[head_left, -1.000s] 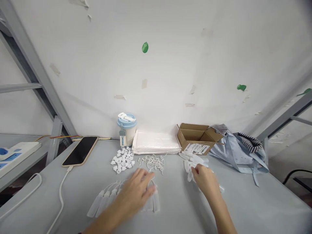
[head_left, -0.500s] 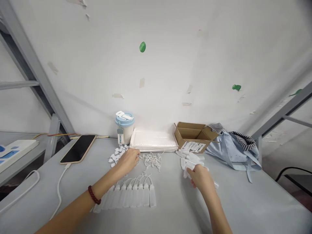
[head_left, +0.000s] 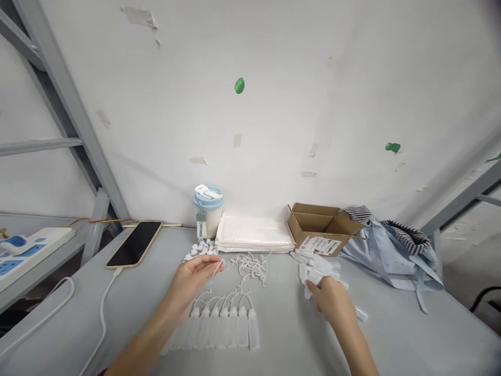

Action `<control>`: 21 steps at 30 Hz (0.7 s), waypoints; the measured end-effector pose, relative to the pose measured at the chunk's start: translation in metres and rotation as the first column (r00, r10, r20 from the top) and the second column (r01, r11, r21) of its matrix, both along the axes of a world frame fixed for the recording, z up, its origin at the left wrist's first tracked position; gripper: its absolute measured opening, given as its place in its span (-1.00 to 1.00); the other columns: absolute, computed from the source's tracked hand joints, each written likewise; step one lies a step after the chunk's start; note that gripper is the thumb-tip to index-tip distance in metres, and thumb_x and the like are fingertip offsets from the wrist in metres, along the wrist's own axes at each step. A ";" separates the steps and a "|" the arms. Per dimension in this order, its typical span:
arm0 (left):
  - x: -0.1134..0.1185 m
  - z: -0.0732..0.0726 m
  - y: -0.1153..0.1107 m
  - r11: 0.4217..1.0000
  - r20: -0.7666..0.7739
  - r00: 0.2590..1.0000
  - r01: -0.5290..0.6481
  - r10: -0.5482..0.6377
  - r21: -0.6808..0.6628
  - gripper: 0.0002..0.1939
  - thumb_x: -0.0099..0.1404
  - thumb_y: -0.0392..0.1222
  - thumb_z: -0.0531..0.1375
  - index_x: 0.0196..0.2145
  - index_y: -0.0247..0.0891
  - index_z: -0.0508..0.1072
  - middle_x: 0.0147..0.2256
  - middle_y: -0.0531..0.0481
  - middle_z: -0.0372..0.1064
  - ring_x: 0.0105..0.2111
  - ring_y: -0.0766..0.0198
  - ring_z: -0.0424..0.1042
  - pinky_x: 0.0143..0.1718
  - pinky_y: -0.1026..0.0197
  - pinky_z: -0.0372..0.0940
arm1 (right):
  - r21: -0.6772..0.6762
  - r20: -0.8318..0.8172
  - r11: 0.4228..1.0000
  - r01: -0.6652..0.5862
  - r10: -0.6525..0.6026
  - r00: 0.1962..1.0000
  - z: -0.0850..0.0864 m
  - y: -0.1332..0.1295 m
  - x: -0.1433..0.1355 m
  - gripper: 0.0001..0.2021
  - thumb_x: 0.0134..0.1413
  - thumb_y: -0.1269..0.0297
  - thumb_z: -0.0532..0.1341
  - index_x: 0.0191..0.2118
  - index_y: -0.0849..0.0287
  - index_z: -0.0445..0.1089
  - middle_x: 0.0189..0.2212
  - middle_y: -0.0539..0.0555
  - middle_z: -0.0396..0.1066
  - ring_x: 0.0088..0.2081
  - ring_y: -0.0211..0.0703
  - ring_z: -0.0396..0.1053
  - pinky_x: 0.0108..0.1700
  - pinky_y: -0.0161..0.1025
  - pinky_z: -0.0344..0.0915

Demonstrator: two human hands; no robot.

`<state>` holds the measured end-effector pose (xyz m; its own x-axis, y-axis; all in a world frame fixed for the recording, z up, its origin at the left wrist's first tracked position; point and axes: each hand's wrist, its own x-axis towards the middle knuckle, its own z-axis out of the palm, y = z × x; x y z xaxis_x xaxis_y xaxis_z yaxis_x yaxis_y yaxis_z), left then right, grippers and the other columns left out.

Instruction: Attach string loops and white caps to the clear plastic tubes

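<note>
Pinched between the fingertips of my left hand (head_left: 191, 279) is a short white cord (head_left: 219, 265). It is held just left of a tangled heap of white cords (head_left: 252, 267). Small white pieces (head_left: 201, 247) lie behind that hand. Below it, several translucent plastic tubes (head_left: 224, 330) are lined up side by side, with looped cords at their tops. Over on the right, my right hand (head_left: 333, 300) reaches down at the near edge of a loose pile of similar tubes (head_left: 321, 267). Its fingers are closed, and they hide whatever is between them.
A blue-lidded cup (head_left: 211, 216), a stack of white padded envelopes (head_left: 254, 234), an open cardboard box (head_left: 323, 227) and a light blue cloth bag (head_left: 385, 256) line the wall. At left lie a charging phone (head_left: 135, 244) and a power strip (head_left: 35, 253).
My left hand has come back from the cord heap with a cord in its fingertips. My right hand stays at the tube pile, and the view has shifted slightly.
</note>
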<state>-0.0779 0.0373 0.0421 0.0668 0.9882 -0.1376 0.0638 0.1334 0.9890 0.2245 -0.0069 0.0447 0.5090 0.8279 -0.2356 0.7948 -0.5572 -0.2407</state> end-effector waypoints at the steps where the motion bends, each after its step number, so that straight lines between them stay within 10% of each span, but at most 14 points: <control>1: -0.001 0.000 -0.001 1.000 0.052 0.999 -0.004 0.005 -0.021 -0.68 0.06 -0.02 0.26 -0.29 -0.29 0.49 -0.25 -0.13 0.56 -0.13 0.08 0.50 -0.06 0.14 0.34 | -0.006 -0.003 1.000 -0.005 0.005 1.000 0.000 0.000 -0.001 -0.61 0.16 0.16 -0.01 -0.65 0.15 0.24 -0.64 0.13 0.45 -0.66 -0.12 0.37 -0.49 -0.22 0.14; 21: 0.007 0.007 -0.012 0.994 0.200 0.980 0.016 0.007 -0.109 -0.71 -0.02 -0.04 0.37 -0.37 -0.27 0.52 -0.37 -0.06 0.53 -0.20 0.09 0.49 -0.04 0.09 0.27 | -0.016 0.044 0.998 -0.053 0.053 0.998 -0.004 0.001 -0.010 -0.70 0.14 0.21 0.00 -0.47 0.24 0.36 -0.58 0.16 0.46 -0.60 -0.08 0.42 -0.50 -0.24 0.16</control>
